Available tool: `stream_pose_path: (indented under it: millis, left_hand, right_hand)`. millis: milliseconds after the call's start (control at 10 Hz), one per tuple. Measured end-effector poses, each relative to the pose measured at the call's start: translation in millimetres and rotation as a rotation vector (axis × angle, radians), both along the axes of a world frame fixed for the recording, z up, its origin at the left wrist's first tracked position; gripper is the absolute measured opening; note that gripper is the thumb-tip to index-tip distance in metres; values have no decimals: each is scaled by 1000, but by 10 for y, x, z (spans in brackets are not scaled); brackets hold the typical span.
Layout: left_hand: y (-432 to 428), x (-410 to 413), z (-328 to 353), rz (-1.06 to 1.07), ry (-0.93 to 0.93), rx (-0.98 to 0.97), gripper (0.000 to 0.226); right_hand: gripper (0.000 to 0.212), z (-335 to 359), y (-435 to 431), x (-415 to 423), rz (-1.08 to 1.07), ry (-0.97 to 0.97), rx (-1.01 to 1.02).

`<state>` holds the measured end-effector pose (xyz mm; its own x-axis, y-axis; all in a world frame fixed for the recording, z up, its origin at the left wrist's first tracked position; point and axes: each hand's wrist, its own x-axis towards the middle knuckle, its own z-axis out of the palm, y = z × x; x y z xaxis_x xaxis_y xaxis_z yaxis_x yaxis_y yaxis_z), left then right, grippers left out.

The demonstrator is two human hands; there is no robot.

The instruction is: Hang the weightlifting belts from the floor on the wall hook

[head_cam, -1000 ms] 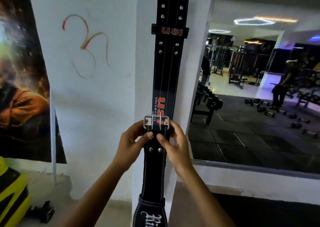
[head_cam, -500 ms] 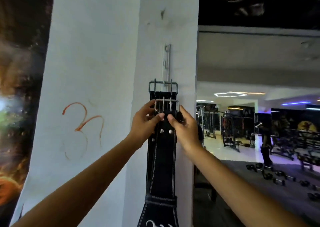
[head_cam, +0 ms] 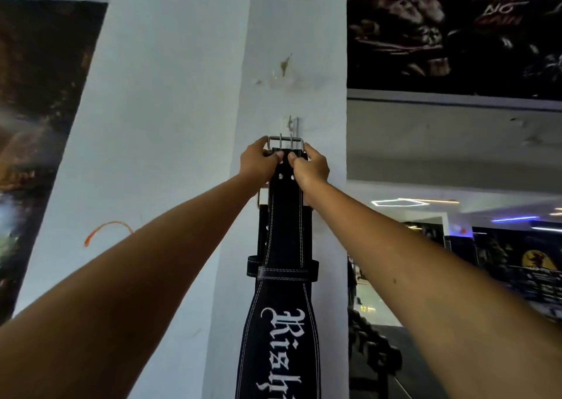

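A black leather weightlifting belt (head_cam: 284,316) with white gothic lettering hangs down the white pillar. Its steel buckle (head_cam: 286,142) is raised just under the small metal wall hook (head_cam: 291,125). My left hand (head_cam: 259,162) grips the belt's top end from the left, and my right hand (head_cam: 310,167) grips it from the right, thumbs pressed on the strap below the buckle. Behind it a second black belt (head_cam: 263,231) hangs against the pillar, mostly hidden, with part of its buckle showing at the left.
The white pillar (head_cam: 170,125) fills the middle. A dark poster (head_cam: 36,110) hangs to the left. To the right a mirror (head_cam: 456,262) reflects the gym, under a dark banner (head_cam: 450,31). A dumbbell rack (head_cam: 374,353) stands low beside the pillar.
Both hands have lifted the belt's buckle up the pillar, from the lower part of the hanging belt, past its buckle, to just under the hook. The view has tilted upward.
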<state>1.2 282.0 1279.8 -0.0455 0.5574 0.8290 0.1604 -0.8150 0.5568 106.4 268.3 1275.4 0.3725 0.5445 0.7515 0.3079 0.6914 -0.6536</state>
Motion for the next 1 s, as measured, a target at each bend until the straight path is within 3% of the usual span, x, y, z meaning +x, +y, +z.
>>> stream_pose_path:
  millis: [100, 300, 400, 500, 600, 700, 1000]
  left_hand:
    - [111, 32, -66, 42, 52, -36, 42]
    - [91, 70, -149, 146, 74, -2, 51]
    - [34, 36, -235, 340, 197, 48, 44]
    - [-56, -75, -373, 596, 375, 140, 36]
    - [-104, -201, -596, 622, 483, 183, 40]
    - [-126, -232, -916, 601, 533, 243, 46]
    - [-569, -283, -1390, 597, 516, 260, 39]
  right_hand:
    - [54, -38, 125, 15, -50, -62, -24]
    - [54, -60, 160, 40, -138, -123, -26]
    - [58, -131, 85, 59, -169, -190, -34]
    - [57, -207, 50, 71, -329, -330, -44]
    - [48, -391, -60, 77, -606, -532, -45]
    - [52, -691, -121, 104, -766, -758, 80]
    - [53, -1379, -498, 295, -559, -852, 101]
